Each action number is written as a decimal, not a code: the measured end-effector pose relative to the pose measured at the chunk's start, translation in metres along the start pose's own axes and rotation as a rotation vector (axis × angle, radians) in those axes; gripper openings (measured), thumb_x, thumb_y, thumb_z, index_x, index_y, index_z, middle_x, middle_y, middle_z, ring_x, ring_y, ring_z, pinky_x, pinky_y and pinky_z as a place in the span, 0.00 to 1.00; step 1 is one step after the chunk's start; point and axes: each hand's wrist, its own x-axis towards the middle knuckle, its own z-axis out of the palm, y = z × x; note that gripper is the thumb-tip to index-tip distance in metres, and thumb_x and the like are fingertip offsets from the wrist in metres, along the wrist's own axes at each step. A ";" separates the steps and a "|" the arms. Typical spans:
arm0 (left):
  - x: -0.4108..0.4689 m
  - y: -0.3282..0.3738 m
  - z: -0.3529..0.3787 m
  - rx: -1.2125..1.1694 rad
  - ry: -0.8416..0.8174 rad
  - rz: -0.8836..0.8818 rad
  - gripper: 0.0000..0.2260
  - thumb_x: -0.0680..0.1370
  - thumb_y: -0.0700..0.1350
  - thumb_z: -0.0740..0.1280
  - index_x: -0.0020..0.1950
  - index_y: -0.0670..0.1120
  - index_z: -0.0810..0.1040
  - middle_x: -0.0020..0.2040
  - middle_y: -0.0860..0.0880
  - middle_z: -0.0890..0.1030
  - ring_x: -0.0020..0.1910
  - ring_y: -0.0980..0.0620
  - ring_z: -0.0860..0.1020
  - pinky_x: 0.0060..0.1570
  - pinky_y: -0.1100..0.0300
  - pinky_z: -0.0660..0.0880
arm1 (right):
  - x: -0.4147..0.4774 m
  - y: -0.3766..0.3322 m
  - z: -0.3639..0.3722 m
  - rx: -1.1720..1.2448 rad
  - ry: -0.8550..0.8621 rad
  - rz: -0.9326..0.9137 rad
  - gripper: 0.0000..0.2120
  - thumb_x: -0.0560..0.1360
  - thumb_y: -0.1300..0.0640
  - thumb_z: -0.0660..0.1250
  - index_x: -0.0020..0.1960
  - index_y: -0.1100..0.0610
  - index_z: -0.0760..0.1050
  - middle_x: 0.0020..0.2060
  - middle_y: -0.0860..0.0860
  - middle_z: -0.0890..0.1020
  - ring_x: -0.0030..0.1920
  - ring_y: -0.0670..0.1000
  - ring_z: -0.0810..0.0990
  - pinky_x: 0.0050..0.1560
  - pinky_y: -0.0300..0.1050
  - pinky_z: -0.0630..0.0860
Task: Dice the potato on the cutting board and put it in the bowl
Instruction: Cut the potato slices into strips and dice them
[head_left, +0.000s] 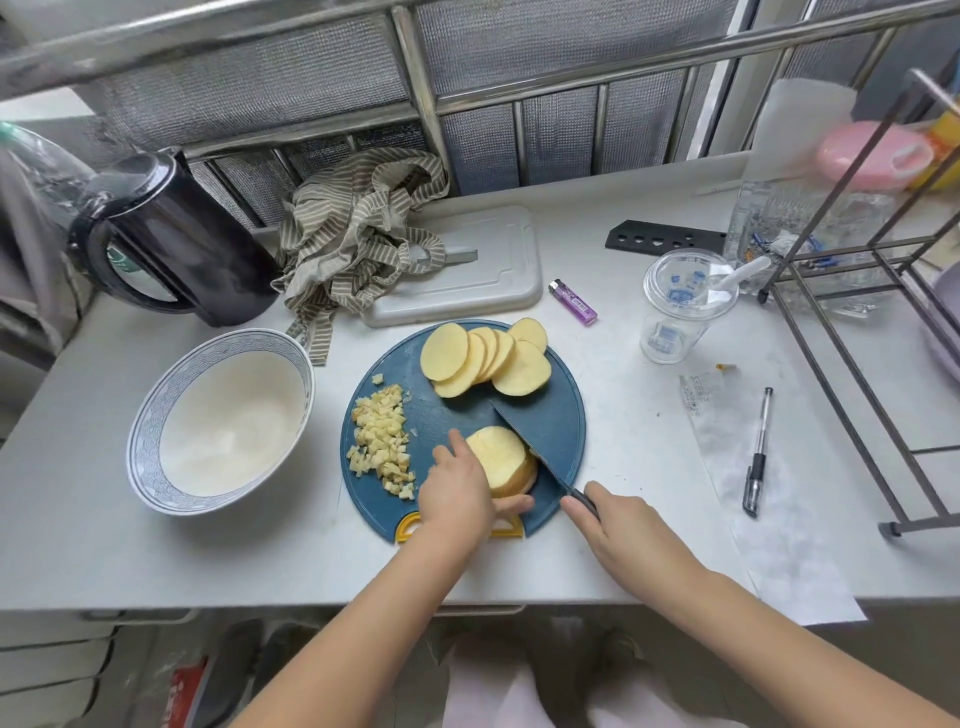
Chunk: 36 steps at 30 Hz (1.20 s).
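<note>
A round blue cutting board (558, 415) lies in the middle of the counter. On its far side several potato slices (483, 358) fan out. A pile of diced potato (384, 439) sits on its left part. Near the front is a small stack of slices (504, 457). My left hand (460, 488) holds this stack from the left, thumb curled along its near side. My right hand (618, 525) grips the handle of a black knife (530, 441), whose blade rests against the stack's right edge. A white bowl (150, 431) with a blue patterned rim stands left of the board.
A black kettle (171, 239) and a striped cloth (353, 228) on a grey tray (493, 260) are at the back. A purple lighter (573, 302), a plastic cup (680, 306), a pen (758, 452) on paper and a metal rack (852, 322) are to the right.
</note>
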 end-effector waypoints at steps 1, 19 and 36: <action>0.000 -0.003 -0.001 0.006 0.018 0.058 0.57 0.64 0.70 0.70 0.79 0.44 0.43 0.69 0.42 0.62 0.66 0.46 0.69 0.56 0.56 0.73 | 0.001 0.002 -0.001 0.011 0.000 0.005 0.19 0.81 0.41 0.52 0.37 0.51 0.61 0.32 0.49 0.73 0.39 0.56 0.75 0.38 0.47 0.68; 0.005 -0.019 0.024 -0.387 0.261 0.320 0.45 0.67 0.70 0.62 0.75 0.44 0.60 0.69 0.45 0.63 0.69 0.46 0.63 0.70 0.49 0.62 | 0.023 0.008 -0.030 -0.023 -0.096 0.017 0.24 0.80 0.38 0.53 0.35 0.56 0.63 0.29 0.49 0.70 0.31 0.49 0.68 0.35 0.45 0.62; 0.007 -0.003 -0.027 -0.981 0.394 0.505 0.07 0.72 0.41 0.75 0.48 0.44 0.81 0.41 0.54 0.82 0.42 0.58 0.80 0.43 0.69 0.74 | 0.015 -0.032 -0.046 0.385 -0.119 0.098 0.25 0.80 0.38 0.54 0.33 0.56 0.65 0.24 0.51 0.67 0.24 0.52 0.65 0.28 0.43 0.65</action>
